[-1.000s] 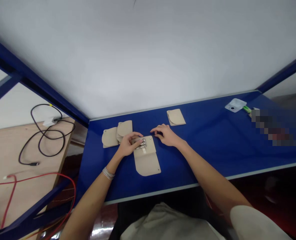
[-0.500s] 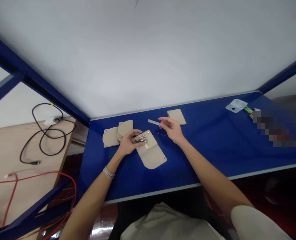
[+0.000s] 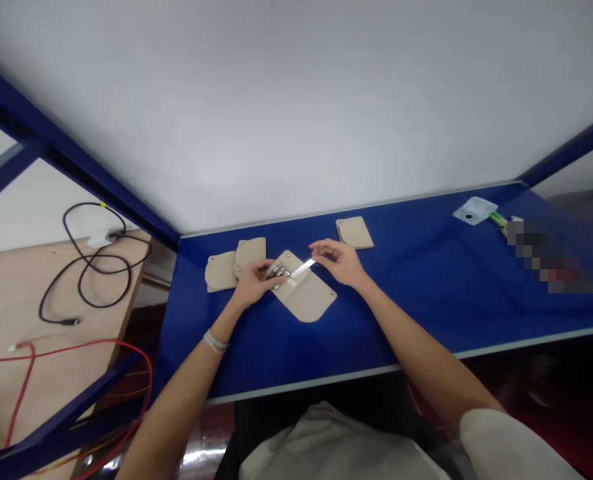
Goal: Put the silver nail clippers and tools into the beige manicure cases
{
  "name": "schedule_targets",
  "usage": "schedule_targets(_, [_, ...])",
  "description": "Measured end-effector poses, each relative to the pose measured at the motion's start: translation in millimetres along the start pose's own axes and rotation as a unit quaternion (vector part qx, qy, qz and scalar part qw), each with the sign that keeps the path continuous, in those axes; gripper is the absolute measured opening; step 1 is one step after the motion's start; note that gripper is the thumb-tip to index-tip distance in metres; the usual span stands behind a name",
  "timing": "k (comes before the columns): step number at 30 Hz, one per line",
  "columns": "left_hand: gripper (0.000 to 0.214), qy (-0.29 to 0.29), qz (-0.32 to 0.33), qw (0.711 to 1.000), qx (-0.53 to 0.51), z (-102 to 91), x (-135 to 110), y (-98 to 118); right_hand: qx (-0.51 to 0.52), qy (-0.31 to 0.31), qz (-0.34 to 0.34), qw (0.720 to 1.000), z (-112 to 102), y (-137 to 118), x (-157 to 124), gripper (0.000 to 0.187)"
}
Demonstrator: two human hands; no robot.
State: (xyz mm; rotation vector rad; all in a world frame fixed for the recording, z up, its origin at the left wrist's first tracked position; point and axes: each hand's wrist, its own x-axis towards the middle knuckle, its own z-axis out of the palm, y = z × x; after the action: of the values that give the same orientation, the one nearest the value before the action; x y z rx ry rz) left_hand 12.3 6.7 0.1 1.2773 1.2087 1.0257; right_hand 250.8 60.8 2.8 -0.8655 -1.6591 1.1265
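My left hand (image 3: 257, 285) grips the upper left side of an open beige manicure pouch (image 3: 308, 300), its flap spread toward me. Shiny metal nail clippers (image 3: 279, 270) sit in the pouch beside my left thumb. My right hand (image 3: 340, 261) pinches one end of a flat, bright nail file (image 3: 303, 269) between thumb and fingers. The file's other end reaches the pouch next to the clippers; whether it is inside a slot I cannot tell. Folded beige pouches (image 3: 221, 271) lie left of my left hand, and another folded pouch (image 3: 355, 233) lies beyond my right hand.
The blue table (image 3: 426, 287) meets a pale wall at its back edge. On its right lie a clear plastic piece (image 3: 475, 210) and a green object (image 3: 497, 219), beside a blurred-out patch. Left, a wooden table (image 3: 6, 287) carries a black cable (image 3: 83, 263) and a red cable (image 3: 91, 343).
My right hand has brought the nail file down and left, from above the table to the pouch. The pouch has turned and shifted slightly in my left hand.
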Motion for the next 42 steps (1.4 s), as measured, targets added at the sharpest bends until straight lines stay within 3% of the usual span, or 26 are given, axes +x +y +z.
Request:
schedule_targets(8, [0.043,0.000,-0.001,1.000,0.011,0.4,0.6,-0.7,-0.037,-0.022,-0.032,0.999,0.9,-5.1,-0.9,0.020])
schedule_targets(17, [0.044,-0.001,-0.003,1.000,0.010,0.2,0.7,-1.9,-0.015,-0.076,0.014,0.997,-4.6,-8.6,-1.4,0.024])
schedule_targets(31, [0.048,-0.032,-0.029,0.998,0.035,-0.8,-0.6,4.4,0.020,-0.113,0.012,0.993,6.7,-7.6,-6.3,0.028])
schedule_targets(37, [0.047,-0.034,-0.019,0.998,0.042,-3.5,-0.2,-0.4,-0.057,-0.122,-0.007,0.991,8.6,-12.7,-8.7,0.018])
schedule_targets(42, [0.047,-0.051,-0.022,0.998,0.020,-3.5,0.2,0.6,-0.131,-0.143,-0.081,0.978,16.3,-20.5,-13.8,0.012])
